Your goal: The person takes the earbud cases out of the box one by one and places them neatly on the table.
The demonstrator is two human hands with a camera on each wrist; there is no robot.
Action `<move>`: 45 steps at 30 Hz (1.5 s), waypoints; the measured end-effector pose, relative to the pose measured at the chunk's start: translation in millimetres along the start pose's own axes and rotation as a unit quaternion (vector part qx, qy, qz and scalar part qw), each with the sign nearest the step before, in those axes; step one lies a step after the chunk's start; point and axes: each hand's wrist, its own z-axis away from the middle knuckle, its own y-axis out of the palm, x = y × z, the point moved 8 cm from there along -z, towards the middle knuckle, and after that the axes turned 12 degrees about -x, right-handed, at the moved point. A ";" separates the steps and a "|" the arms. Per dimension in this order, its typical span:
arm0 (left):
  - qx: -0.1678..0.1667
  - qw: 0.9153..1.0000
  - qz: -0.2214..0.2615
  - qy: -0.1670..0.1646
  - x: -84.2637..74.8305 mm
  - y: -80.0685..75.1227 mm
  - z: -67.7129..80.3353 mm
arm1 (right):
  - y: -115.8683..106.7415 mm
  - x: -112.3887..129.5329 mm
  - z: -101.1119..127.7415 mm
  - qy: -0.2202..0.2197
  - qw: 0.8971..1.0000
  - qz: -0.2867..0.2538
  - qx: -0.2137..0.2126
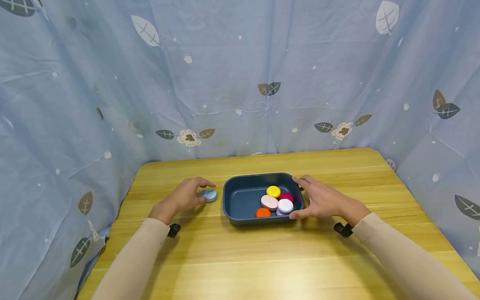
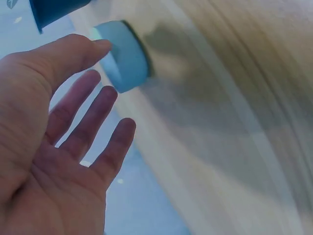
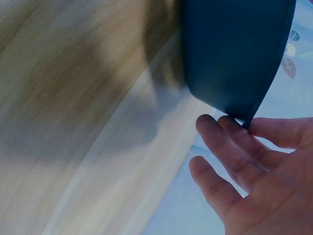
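On the left side of the table lies a light blue disc (image 1: 209,195), rounded and thick. My left hand (image 1: 188,194) reaches around it with spread fingers; in the left wrist view the thumb (image 2: 80,54) overlaps the disc's edge. A dark blue rectangular tray (image 1: 245,222) with raised walls stands to the right of the disc. My right hand (image 1: 324,199) grips the tray's right end, thumb at the near corner and index finger at the far one. In the right wrist view its other fingers (image 3: 230,152) stretch out below the tray's corner.
Several smooth discs lie in the tray's right half: yellow (image 1: 273,192), dark red (image 1: 287,196), pink (image 1: 269,203), white (image 1: 285,206), orange (image 1: 263,212) and a partly hidden lilac one (image 1: 279,212). A patterned blue curtain (image 1: 234,66) surrounds the wooden table (image 1: 248,270).
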 end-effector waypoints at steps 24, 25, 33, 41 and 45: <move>0.034 0.985 -0.037 0.163 -144.3 15.9 -44.4 | -2.2 4.3 -2.8 0.009 0.998 -0.044 0.036; 0.043 0.984 -0.035 0.169 -149.6 19.6 -46.3 | -1.8 3.7 -2.8 0.010 0.998 -0.045 0.038; 0.108 0.969 -0.029 0.222 -189.0 53.8 -60.3 | -0.3 0.8 -4.9 0.008 0.997 -0.061 0.042; 0.170 0.959 0.016 0.225 -208.4 81.1 -69.6 | -1.1 0.5 -4.0 0.001 0.997 -0.069 0.043; 0.185 0.954 0.013 0.236 -211.9 94.6 -73.1 | -0.8 0.8 -2.2 0.001 0.997 -0.069 0.039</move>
